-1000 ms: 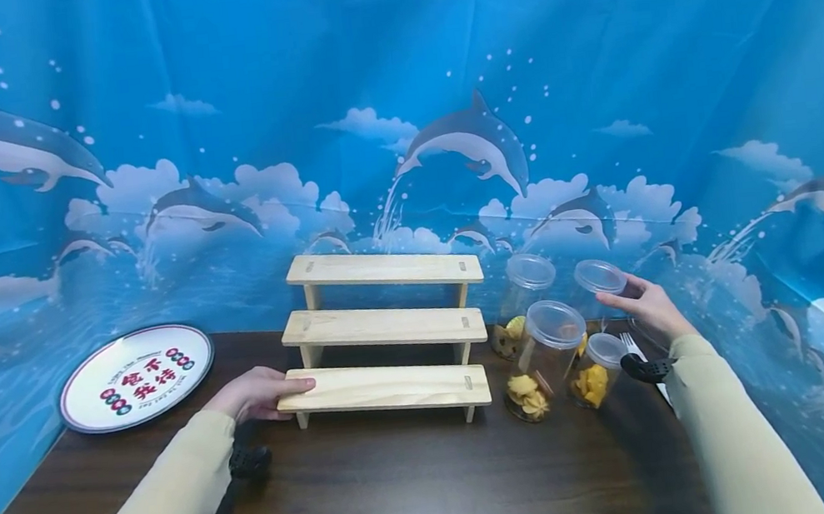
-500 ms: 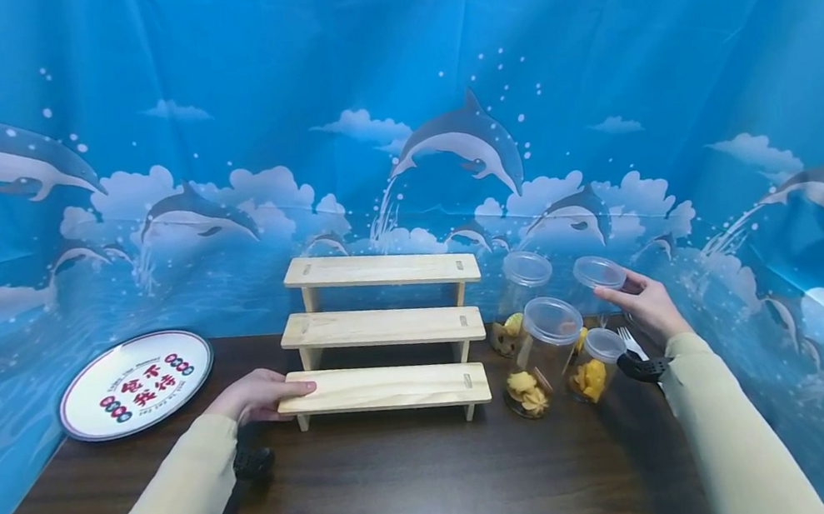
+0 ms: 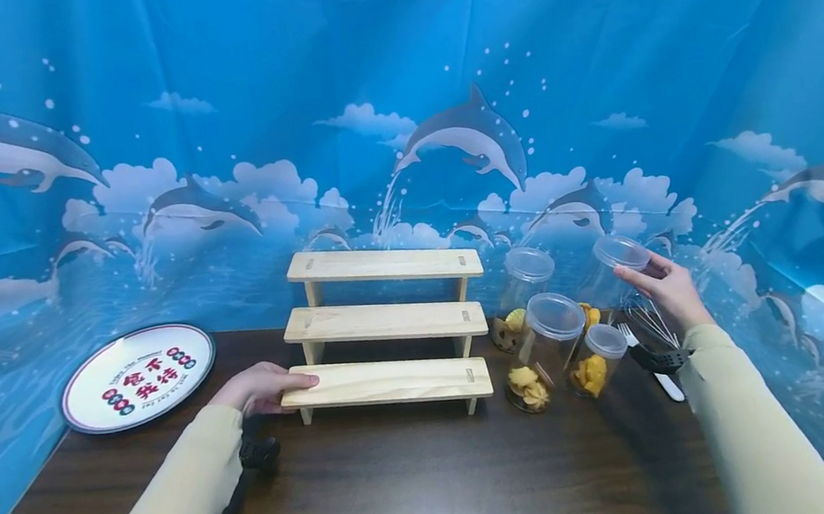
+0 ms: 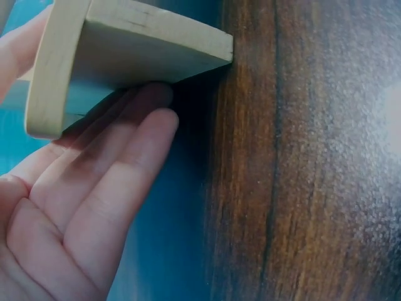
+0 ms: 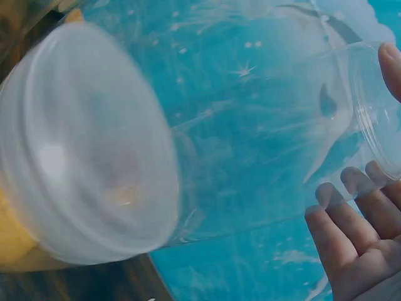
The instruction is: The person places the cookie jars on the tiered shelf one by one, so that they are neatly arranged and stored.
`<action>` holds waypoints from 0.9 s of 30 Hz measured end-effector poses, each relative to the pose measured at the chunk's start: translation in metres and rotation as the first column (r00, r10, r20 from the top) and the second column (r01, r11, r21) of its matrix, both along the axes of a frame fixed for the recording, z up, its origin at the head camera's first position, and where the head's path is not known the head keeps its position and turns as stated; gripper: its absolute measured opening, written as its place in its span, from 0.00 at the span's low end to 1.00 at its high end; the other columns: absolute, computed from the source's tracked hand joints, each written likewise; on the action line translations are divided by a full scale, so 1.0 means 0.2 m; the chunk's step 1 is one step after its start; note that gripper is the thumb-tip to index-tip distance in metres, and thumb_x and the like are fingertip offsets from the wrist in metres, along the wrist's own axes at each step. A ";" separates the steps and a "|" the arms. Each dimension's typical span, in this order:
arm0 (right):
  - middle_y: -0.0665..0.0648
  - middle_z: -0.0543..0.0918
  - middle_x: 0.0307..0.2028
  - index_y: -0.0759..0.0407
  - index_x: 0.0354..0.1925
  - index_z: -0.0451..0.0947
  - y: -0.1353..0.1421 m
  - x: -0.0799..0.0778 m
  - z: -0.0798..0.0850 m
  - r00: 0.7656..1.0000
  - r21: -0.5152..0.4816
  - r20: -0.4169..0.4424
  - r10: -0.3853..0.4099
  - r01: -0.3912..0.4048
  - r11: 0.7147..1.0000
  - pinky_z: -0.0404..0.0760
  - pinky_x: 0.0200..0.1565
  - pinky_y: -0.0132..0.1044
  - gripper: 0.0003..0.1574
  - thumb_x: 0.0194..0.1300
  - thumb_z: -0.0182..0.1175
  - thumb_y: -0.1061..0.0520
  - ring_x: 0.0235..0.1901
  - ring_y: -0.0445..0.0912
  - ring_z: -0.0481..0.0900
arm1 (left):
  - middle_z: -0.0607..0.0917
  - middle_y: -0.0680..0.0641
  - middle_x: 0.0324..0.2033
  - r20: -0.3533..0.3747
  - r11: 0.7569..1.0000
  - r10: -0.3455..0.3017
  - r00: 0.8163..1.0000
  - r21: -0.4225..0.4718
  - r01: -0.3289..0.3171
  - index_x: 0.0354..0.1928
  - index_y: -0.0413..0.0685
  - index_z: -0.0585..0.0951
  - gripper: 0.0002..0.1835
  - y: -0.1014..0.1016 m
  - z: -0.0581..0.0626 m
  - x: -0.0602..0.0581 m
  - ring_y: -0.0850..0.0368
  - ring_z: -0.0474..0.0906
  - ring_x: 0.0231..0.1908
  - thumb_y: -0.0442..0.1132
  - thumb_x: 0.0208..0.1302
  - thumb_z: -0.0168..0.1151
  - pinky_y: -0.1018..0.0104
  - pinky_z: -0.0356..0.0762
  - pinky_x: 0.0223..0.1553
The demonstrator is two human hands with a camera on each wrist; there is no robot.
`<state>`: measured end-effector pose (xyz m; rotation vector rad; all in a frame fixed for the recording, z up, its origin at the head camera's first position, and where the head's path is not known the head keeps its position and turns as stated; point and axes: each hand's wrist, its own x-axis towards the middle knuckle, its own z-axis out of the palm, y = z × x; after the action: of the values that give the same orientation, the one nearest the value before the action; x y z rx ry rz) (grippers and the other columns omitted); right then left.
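Note:
My left hand (image 3: 260,388) grips the left end of the lowest step of a three-tier wooden display stand (image 3: 395,380), thumb on top. In the left wrist view its fingers (image 4: 119,182) extend underneath, beside the stand's leg (image 4: 156,37). My right hand (image 3: 670,293) holds a tall clear lidded jar (image 3: 598,275) near its top, thumb on one side and fingers on the other. Yellow snacks show low in that jar. In the right wrist view, a smaller jar's lid (image 5: 94,144) covers part of the tall jar (image 5: 250,132).
Two other tall jars, one behind (image 3: 527,274) and one in front (image 3: 552,338), stand right of the stand, beside a small jar (image 3: 598,359). A fork (image 3: 630,336) and a whisk (image 3: 652,320) lie farther right. A round plate (image 3: 140,378) leans against the dolphin backdrop (image 3: 379,84).
My right hand has shifted right with the tall jar, widening the gap to the other jars. The whisk shows more fully. My left hand keeps its grip on the stand.

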<state>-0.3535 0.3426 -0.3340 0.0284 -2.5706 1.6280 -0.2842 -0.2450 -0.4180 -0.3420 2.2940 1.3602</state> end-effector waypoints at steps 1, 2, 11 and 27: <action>0.69 0.56 0.69 0.59 0.74 0.43 0.00 0.00 0.01 1.000 -0.001 -0.012 -0.009 0.009 1.000 0.60 0.67 0.53 0.53 0.65 0.56 0.40 0.67 0.56 0.60 | 0.83 0.45 0.32 0.000 1.000 -0.003 1.000 0.000 0.003 0.47 0.29 0.75 0.32 0.00 0.00 0.00 0.54 0.80 0.33 0.53 0.54 0.69 0.62 0.82 0.40; 0.68 0.57 0.69 0.59 0.74 0.44 0.01 0.01 0.03 1.000 0.002 -0.023 -0.021 0.021 1.000 0.61 0.67 0.53 0.52 0.65 0.56 0.40 0.67 0.54 0.60 | 0.83 0.45 0.32 0.001 1.000 -0.005 1.000 0.000 0.005 0.47 0.29 0.75 0.33 0.00 0.00 -0.01 0.54 0.79 0.33 0.53 0.54 0.69 0.62 0.82 0.40; 0.57 0.67 0.64 0.57 0.72 0.52 0.02 0.06 0.17 0.989 -0.116 -0.128 -0.074 0.060 0.991 0.62 0.66 0.39 0.47 0.63 0.61 0.47 0.61 0.40 0.68 | 0.81 0.46 0.30 -0.011 1.000 0.003 1.000 0.003 -0.003 0.45 0.29 0.76 0.30 0.01 0.01 -0.01 0.55 0.79 0.31 0.52 0.54 0.68 0.61 0.82 0.40; 0.39 0.80 0.45 0.54 0.61 0.72 -0.11 0.11 0.45 0.918 -0.130 -0.357 -0.170 0.132 0.983 0.71 0.62 0.39 0.33 0.61 0.64 0.46 0.48 0.33 0.76 | 0.81 0.46 0.30 -0.021 1.000 -0.013 1.000 0.000 0.013 0.44 0.29 0.76 0.30 0.01 0.00 0.00 0.56 0.79 0.31 0.52 0.55 0.67 0.62 0.82 0.39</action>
<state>-0.3314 0.3203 -0.2438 0.1123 -2.1513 1.5284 -0.2836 -0.2422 -0.4184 -0.3134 2.3094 1.3642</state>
